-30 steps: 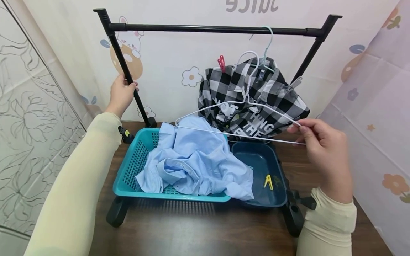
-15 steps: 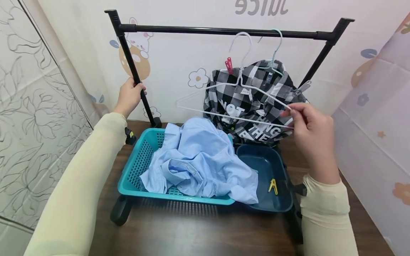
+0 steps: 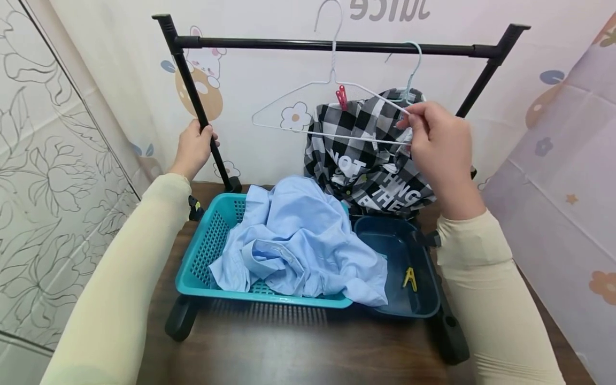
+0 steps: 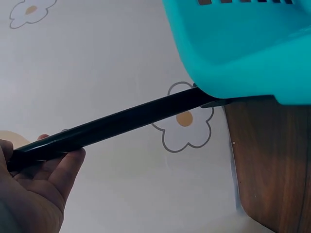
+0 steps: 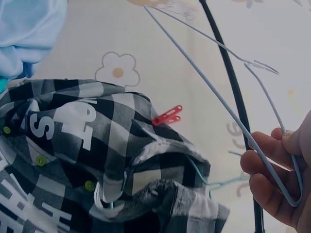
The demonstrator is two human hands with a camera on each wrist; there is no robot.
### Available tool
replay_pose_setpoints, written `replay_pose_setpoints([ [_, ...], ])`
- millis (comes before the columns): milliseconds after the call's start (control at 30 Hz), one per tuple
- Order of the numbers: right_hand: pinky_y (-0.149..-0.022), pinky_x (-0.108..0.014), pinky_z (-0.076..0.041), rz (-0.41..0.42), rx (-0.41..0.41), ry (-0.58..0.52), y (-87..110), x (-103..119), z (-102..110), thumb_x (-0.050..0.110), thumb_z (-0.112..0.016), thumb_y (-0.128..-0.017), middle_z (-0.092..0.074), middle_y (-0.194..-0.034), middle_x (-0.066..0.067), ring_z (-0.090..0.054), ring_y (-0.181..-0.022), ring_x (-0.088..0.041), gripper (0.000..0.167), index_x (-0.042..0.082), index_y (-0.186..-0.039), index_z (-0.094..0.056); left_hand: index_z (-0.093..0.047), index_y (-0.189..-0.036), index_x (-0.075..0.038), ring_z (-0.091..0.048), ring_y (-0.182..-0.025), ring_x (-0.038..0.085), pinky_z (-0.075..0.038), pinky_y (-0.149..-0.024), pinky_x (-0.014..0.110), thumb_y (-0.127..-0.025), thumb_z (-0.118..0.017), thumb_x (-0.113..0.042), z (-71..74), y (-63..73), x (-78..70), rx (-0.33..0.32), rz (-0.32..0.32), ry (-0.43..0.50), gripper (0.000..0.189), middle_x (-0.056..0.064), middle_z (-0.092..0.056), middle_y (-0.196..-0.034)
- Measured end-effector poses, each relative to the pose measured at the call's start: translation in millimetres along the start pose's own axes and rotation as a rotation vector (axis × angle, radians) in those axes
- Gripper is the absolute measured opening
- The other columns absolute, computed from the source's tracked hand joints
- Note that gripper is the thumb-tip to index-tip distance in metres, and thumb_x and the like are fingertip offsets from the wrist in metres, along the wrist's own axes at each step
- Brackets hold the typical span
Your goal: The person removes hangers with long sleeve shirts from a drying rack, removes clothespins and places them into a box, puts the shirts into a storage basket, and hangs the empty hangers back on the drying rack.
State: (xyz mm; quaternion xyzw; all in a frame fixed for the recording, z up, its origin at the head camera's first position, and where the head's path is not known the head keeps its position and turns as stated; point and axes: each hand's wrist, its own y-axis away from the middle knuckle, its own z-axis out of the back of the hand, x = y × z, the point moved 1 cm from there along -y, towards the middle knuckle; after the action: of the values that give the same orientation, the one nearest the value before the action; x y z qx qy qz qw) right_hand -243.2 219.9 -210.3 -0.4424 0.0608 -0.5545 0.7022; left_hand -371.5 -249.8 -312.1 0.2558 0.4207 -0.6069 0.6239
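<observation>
My left hand (image 3: 193,148) grips the black left post (image 3: 194,93) of a clothes rack, fingers curled round it in the left wrist view. Between thumb and fingers my right hand (image 3: 440,149) holds one end of a bare white wire hanger (image 3: 333,59). The hanger's hook reaches above the rack's top bar (image 3: 269,44). A black-and-white plaid shirt (image 3: 332,152) hangs behind on a pale blue hanger (image 3: 412,77), with a red clothespin (image 3: 341,98) at one shoulder. My right hand hides its other shoulder.
A crumpled light blue shirt (image 3: 308,224) lies in a teal basket (image 3: 264,298) below the rack. It hangs over onto a dark blue basin (image 3: 428,307), which holds a yellow clothespin (image 3: 410,279). A patterned curtain (image 3: 269,80) covers the back.
My right hand has lifted the white hanger up and leftward, from in front of the plaid shirt to the top bar's height. My left hand keeps its place on the post.
</observation>
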Motion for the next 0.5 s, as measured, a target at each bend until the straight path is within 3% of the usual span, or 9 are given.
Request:
replay_pose_setpoints([
  [67, -0.058, -0.011, -0.038, 0.017, -0.009, 0.022, -5.8, 3.7, -5.2, 0.025, -0.049, -0.109, -0.078, -0.107, -0.004, -0.051, -0.062, 0.007, 0.031, 0.008, -0.124, -0.07, -0.044, -0.142, -0.006, -0.064, -0.123, 0.026, -0.045, -0.111, 0.045, -0.111, -0.031, -0.044, -1.5, 0.3, 0.9, -0.006, -0.007, -0.008, 0.05, 0.014, -0.061, -0.134],
  [267, -0.059, -0.026, -0.034, 0.009, 0.019, 0.067, -17.9, 13.9, -18.4, 0.028, -0.045, -0.11, -0.078, -0.109, -0.004, -0.058, -0.073, -0.016, 0.034, 0.009, -0.125, -0.069, -0.043, -0.14, -0.004, -0.066, -0.118, 0.027, -0.05, -0.106, 0.044, -0.112, -0.029, -0.041, -5.3, -1.9, 3.6, -0.02, -0.021, -0.075, 0.049, 0.015, -0.062, -0.127],
  [500, -0.058, -0.03, -0.036, 0.005, 0.033, 0.074, -24.2, 19.6, -34.1, 0.027, -0.044, -0.111, -0.078, -0.109, -0.005, -0.057, -0.069, -0.02, 0.033, 0.008, -0.123, -0.068, -0.041, -0.14, -0.002, -0.065, -0.116, 0.028, -0.05, -0.105, 0.045, -0.112, -0.028, -0.04, -7.9, -6.3, 6.8, -0.006, -0.017, -0.154, 0.049, 0.016, -0.062, -0.126],
])
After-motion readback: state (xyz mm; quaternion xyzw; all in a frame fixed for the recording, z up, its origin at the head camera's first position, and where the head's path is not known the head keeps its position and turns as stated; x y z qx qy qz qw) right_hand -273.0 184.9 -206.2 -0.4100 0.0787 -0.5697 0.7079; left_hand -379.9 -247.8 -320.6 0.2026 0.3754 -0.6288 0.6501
